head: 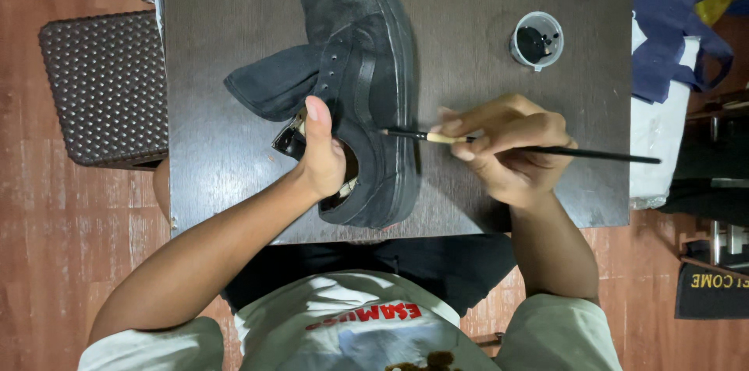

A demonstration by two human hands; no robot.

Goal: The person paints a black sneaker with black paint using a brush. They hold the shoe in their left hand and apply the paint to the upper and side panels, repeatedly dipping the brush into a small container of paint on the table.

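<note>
While the black shoe (367,67) is lying on its side in the middle of the dark table (211,4), with its toe pointing to the far edge and its sole turned to the right, the left hand (321,154) is gripping it at the collar: the thumb is lying flat along the outside, pointing far, and the other fingers are tucked inside the opening, out of sight (so how they are curled there cannot be told). The shoe's tongue (273,86) is folding out to the left over the table. The right hand (511,149) is hovering just to the right of the sole, its fingers (468,117) pressed together and pinching a thin paintbrush (593,154) near its pale ferrule; the brush is lying almost level, its dark tip touching the edge of the sole near the heel, its long black handle running out to the right past the hand. Farther off, toward the far right of the table, a small clear cup (537,40) with black liquid in it is standing upright, well apart from both hands. A brown woven stool (105,86) is standing on the floor to the left of the table, and a blue cloth (671,35) is draping over something white at the right edge.
</note>
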